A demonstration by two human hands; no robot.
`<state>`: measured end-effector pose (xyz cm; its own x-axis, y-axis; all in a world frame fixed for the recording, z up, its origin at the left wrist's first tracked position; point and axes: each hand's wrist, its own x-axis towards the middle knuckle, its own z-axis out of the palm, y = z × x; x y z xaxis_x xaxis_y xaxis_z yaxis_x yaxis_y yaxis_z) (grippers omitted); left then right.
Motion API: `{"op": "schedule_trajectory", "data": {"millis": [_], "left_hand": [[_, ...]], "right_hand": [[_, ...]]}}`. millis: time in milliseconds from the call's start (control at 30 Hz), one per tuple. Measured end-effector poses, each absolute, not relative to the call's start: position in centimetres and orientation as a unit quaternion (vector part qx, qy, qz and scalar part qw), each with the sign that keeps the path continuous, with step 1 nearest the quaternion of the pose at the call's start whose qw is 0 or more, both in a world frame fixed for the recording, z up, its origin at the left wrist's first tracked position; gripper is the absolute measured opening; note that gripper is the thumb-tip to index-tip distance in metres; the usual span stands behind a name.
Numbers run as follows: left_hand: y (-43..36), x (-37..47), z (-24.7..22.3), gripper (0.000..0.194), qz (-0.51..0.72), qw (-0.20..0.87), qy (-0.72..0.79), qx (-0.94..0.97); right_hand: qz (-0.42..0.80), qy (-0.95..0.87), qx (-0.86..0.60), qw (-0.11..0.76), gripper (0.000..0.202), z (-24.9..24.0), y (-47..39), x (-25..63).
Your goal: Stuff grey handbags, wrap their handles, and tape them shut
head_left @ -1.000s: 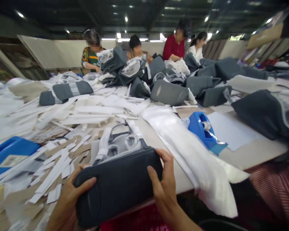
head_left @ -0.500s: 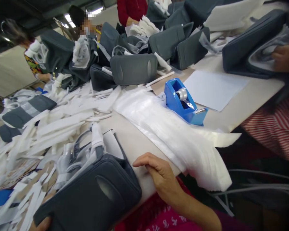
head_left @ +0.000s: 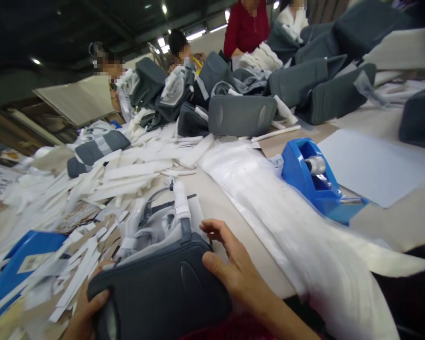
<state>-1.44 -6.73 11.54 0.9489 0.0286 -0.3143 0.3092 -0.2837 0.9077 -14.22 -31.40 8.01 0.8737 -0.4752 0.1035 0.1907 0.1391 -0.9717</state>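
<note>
A dark grey handbag (head_left: 156,293) lies tilted at the table's near edge. Its handles (head_left: 180,200), partly wrapped in white padding, stand up from the top. My left hand (head_left: 88,302) grips the bag's left end, thumb on the front and fingers behind. At the upper right corner, my right hand (head_left: 233,264) has its fingers apart, the thumb overlapping the bag's edge and the fingertips just beyond it. A stack of thin white foam sheets (head_left: 269,208) runs along the table to the right of this hand.
A blue tape dispenser (head_left: 301,174) stands beside white paper (head_left: 378,165). Left are white foam strips (head_left: 134,174), paper strips (head_left: 81,264) and a second blue dispenser-like object (head_left: 38,241). More grey bags (head_left: 242,115) pile up at the back, where several people (head_left: 248,28) stand.
My view has swung right-to-left, so things sit farther right. My right hand has come to the bag's corner. More of my left hand shows, still on the bag.
</note>
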Motion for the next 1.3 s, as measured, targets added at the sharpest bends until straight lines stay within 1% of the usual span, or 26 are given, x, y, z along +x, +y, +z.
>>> {"op": "schedule_trajectory", "data": {"millis": [33,100,200,267,333,400,533,667,767,967,1167,1233,1300], "left_hand": [[-6.6,-1.3,11.6,0.069,-0.129,0.61,0.104,0.775],[-6.2,-0.8,11.6,0.064,-0.147,0.646,0.089,0.743],[-5.1,0.0,11.3,0.066,-0.174,0.666,0.048,0.724],[-4.0,0.4,10.8,0.074,-0.193,0.666,0.032,0.72],[-3.2,0.5,10.4,0.078,-0.22,0.666,0.019,0.713],[-2.6,0.5,10.2,0.074,-0.231,0.667,0.003,0.708],[-2.3,0.6,10.6,0.067,-0.259,0.673,-0.047,0.691],[-2.3,1.1,10.9,0.061,-0.328,0.684,-0.052,0.65],[-2.5,1.4,10.9,0.056,-0.337,0.687,-0.041,0.643],[-3.1,1.7,10.8,0.05,-0.322,0.669,-0.046,0.668],[-3.7,2.2,10.1,0.05,-0.322,0.672,-0.047,0.665],[-3.9,2.4,9.8,0.049,-0.314,0.663,-0.049,0.678],[-4.1,2.5,9.6,0.047,-0.295,0.648,-0.053,0.7]], "right_hand": [[-0.185,0.114,-0.618,0.755,0.058,8.7,-31.3,-13.8],[-0.129,0.141,-0.629,0.753,0.079,9.8,-30.9,-12.8],[-0.097,0.157,-0.654,0.733,0.098,10.7,-30.4,-11.5],[-0.091,0.14,-0.661,0.731,0.101,10.9,-30.3,-10.9],[-0.099,0.127,-0.661,0.733,0.101,11.2,-30.1,-10.5],[-0.106,0.123,-0.652,0.741,0.101,11.5,-29.8,-10.3],[-0.105,0.135,-0.6,0.781,0.109,12.0,-28.6,-10.4],[-0.142,0.163,-0.588,0.779,0.114,11.7,-27.6,-10.7],[-0.141,0.162,-0.601,0.77,0.114,10.8,-27.7,-10.5],[-0.122,0.17,-0.635,0.743,0.105,8.9,-28.5,-10.2],[-0.114,0.146,-0.672,0.717,0.089,7.3,-29.2,-9.8],[-0.13,0.134,-0.7,0.689,0.082,6.6,-29.4,-9.6],[-0.153,0.129,-0.752,0.628,0.072,5.9,-29.6,-9.5]]}}
